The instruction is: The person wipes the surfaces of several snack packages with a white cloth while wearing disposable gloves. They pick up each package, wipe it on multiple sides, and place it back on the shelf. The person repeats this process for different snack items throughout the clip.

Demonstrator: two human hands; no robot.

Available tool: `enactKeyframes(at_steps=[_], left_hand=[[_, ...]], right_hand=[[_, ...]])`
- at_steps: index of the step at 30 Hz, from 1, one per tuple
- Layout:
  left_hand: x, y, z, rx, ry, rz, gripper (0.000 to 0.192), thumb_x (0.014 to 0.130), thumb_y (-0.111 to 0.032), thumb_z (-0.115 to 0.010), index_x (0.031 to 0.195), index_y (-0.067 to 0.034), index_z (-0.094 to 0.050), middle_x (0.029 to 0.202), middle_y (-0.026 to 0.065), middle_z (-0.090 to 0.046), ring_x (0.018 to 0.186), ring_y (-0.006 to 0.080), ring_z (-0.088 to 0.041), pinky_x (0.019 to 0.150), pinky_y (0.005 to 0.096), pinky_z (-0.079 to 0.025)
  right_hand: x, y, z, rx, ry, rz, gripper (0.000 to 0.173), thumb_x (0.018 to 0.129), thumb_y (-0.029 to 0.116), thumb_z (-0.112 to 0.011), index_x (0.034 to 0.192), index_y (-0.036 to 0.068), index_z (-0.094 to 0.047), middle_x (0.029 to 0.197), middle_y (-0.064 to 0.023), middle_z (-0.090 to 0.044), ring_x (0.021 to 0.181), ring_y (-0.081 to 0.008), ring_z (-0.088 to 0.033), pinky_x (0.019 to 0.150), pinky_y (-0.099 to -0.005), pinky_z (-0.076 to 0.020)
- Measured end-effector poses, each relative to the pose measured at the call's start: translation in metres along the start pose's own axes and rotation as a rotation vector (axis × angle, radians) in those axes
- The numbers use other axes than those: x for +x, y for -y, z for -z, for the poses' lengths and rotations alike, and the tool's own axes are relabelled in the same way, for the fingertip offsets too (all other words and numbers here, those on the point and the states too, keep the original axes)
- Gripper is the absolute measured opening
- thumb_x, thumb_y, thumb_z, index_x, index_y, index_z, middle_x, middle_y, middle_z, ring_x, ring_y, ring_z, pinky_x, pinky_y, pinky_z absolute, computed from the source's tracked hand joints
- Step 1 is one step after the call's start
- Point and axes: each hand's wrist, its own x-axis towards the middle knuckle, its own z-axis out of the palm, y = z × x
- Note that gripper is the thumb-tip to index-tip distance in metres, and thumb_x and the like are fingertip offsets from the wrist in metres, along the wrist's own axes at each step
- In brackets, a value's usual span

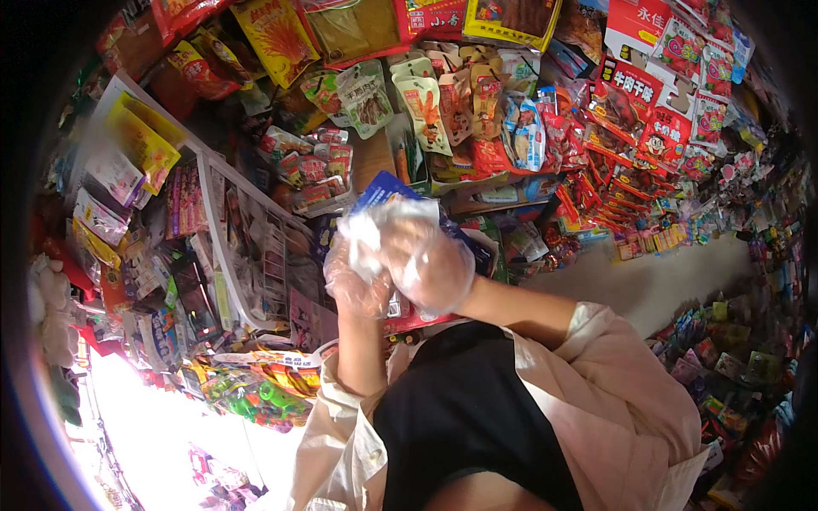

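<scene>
My left hand and my right hand meet in front of my body, both in loose clear plastic gloves. A crumpled white cloth or tissue is held between them, blurred and bright in the light. My right fingers fold over it, while the left hand closes on its near side. Just beyond the fingers, the corner of a blue package shows; the hands hide most of it, and I cannot tell whether either hand grips it. Below the wrists lies a red packet edge.
Snack pouches hang or stand in boxes ahead. A white basket of small packets is near the hands. At left is a white-framed rack; at right, red snack bags and a pale floor strip.
</scene>
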Motion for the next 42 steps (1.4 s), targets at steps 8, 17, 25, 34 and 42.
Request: enactKeyframes(at_steps=[8, 17, 25, 34, 42], left_hand=[[0.01, -0.01, 0.001, -0.317, 0.073, 0.052, 0.037, 0.104, -0.022, -0.046, 0.13, 0.003, -0.052, 0.134, 0.0199, -0.057, 0.127, 0.0344, -0.053, 0.112, 0.0519, -0.037], [0.007, -0.019, -0.014, -0.477, 0.167, 0.115, 0.041, 0.107, -0.024, -0.038, 0.137, 0.003, -0.046, 0.138, 0.0201, -0.054, 0.13, 0.035, -0.05, 0.114, 0.0535, -0.033], [0.012, -0.005, -0.025, -0.068, -0.064, -0.13, 0.047, 0.1, -0.025, -0.052, 0.138, 0.002, -0.045, 0.139, 0.0185, -0.051, 0.129, 0.0323, -0.049, 0.112, 0.0471, -0.034], [-0.009, -0.036, -0.04, 1.997, 0.507, -1.084, 0.089, 0.062, -0.014, -0.075, 0.145, -0.017, -0.043, 0.157, 0.0198, -0.032, 0.143, 0.0493, -0.026, 0.113, 0.0583, -0.026], [-0.012, -0.019, -0.027, 0.327, 0.236, 0.177, 0.097, 0.082, -0.08, -0.046, 0.136, 0.001, -0.046, 0.124, 0.0167, -0.063, 0.109, 0.0312, -0.065, 0.096, 0.0428, -0.053]], right_hand=[[-0.051, -0.028, 0.042, -0.111, 0.244, 0.114, 0.026, 0.083, 0.014, -0.059, 0.106, 0.008, -0.069, 0.111, -0.0094, -0.067, 0.102, -0.0253, -0.063, 0.093, -0.04, -0.0512], [-0.036, -0.025, 0.047, 1.457, -0.435, -1.266, 0.022, 0.092, 0.01, -0.057, 0.109, -0.003, -0.065, 0.102, -0.0066, -0.069, 0.09, -0.0142, -0.066, 0.081, -0.0294, -0.0529], [0.001, 0.002, 0.054, 1.501, -0.41, -1.243, 0.018, 0.094, 0.009, -0.066, 0.107, -0.002, -0.066, 0.095, -0.0066, -0.071, 0.081, -0.0143, -0.07, 0.075, -0.029, -0.0574], [0.018, -0.015, 0.067, 1.541, -0.077, -1.221, 0.015, 0.093, 0.011, -0.067, 0.103, -0.001, -0.067, 0.091, -0.0056, -0.071, 0.075, -0.0129, -0.069, 0.069, -0.0279, -0.0575], [0.043, -0.01, 0.083, 1.312, -0.273, -1.063, 0.028, 0.095, 0.011, -0.061, 0.119, -0.004, -0.059, 0.093, -0.011, -0.068, 0.073, -0.0178, -0.069, 0.059, -0.0308, -0.0571]])
